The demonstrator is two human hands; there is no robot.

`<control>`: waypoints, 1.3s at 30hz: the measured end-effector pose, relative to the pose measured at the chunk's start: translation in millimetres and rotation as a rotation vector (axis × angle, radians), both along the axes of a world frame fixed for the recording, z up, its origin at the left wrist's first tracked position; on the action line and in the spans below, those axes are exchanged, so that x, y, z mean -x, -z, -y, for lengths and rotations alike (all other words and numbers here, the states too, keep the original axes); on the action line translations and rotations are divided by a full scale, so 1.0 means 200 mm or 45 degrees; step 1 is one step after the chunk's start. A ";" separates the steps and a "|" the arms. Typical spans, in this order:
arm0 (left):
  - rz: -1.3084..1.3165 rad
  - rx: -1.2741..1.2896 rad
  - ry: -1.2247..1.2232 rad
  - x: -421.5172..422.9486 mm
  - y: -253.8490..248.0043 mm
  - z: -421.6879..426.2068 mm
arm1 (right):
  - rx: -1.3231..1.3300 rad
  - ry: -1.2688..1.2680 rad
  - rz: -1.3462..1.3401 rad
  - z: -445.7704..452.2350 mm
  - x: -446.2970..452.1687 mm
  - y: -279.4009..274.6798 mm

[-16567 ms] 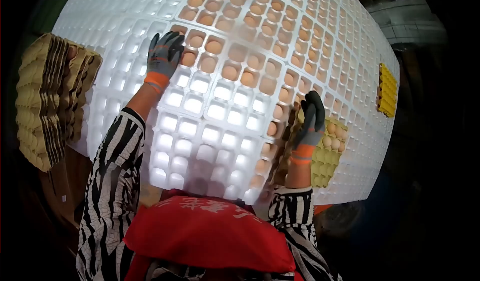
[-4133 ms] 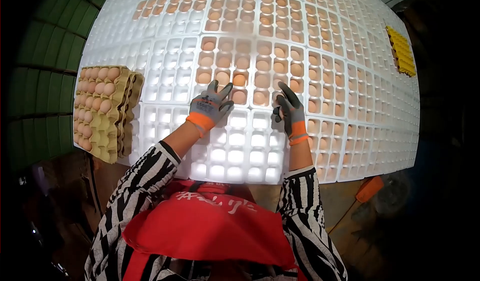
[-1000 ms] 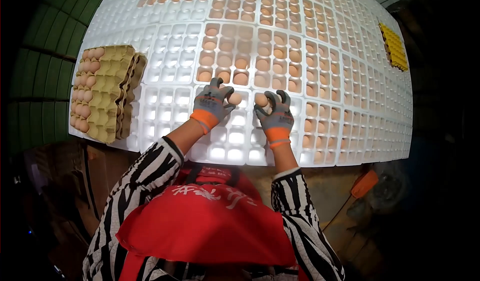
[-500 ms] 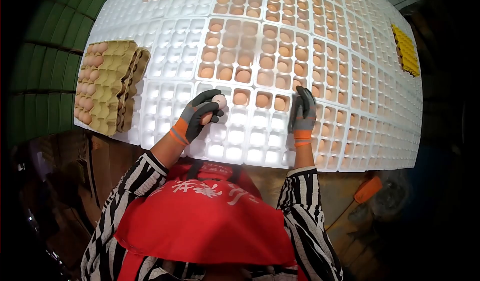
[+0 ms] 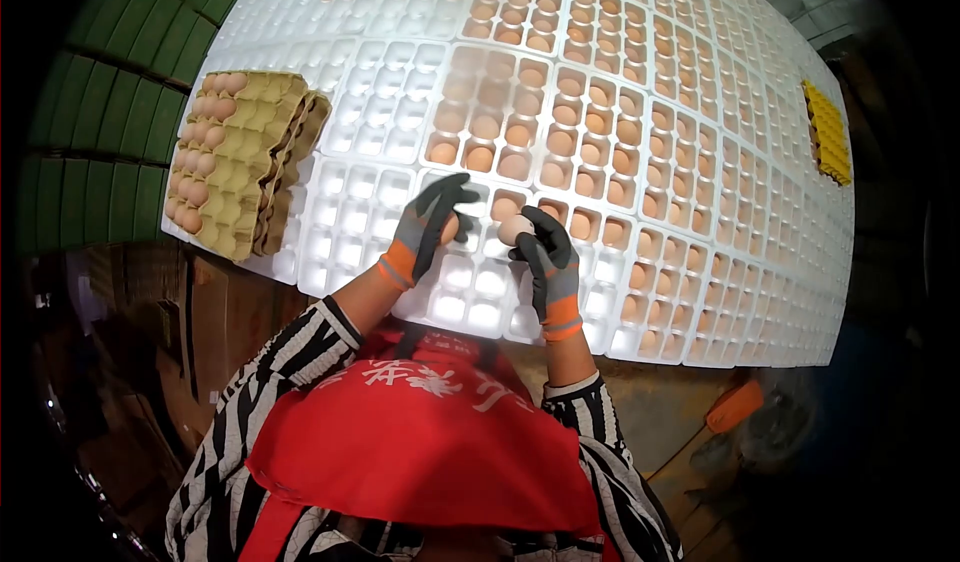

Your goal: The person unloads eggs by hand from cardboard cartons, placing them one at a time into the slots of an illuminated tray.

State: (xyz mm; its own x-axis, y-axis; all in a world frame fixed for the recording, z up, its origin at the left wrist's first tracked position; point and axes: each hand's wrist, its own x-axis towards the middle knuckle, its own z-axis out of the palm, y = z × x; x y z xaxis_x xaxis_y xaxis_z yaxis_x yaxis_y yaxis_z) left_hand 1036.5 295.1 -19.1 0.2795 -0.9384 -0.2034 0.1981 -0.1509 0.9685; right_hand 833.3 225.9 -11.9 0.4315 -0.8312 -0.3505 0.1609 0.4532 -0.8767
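My left hand [image 5: 425, 227], in a grey and orange glove, is curled around a brown egg [image 5: 450, 230], its fingers partly spread. Close by on the right, my right hand [image 5: 550, 260], gloved the same way, pinches a paler egg [image 5: 514, 229] between thumb and fingers. Both hands are over the near white foam egg trays [image 5: 455, 307]. Along the top row of these trays sit several brown eggs, one [image 5: 506, 205] just behind the pale egg and another [image 5: 615, 232] right of my right hand. The cups in front of the hands hold no eggs.
A stack of cardboard egg trays [image 5: 250, 177], eggs along its left side, stands at the table's left edge. More foam trays, many filled with eggs [image 5: 597, 122], spread to the back and right. A yellow egg tray [image 5: 826, 132] lies far right. Green boxes [image 5: 130, 112] are stacked beyond the left edge.
My right hand has moved left from the trays and now grips the pale egg that was in my left hand's fingers. My left hand keeps the other egg. The view has shifted slightly.
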 end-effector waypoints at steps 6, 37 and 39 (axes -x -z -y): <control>1.509 0.287 0.144 -0.01 0.33 0.20 | 0.065 0.103 -0.157 -0.03 0.17 0.13; 1.663 0.024 0.339 1.75 0.18 0.86 | 0.775 1.269 0.244 3.19 2.92 0.16; 1.664 0.001 0.344 1.76 0.17 0.86 | 0.337 1.230 0.736 3.55 3.15 0.17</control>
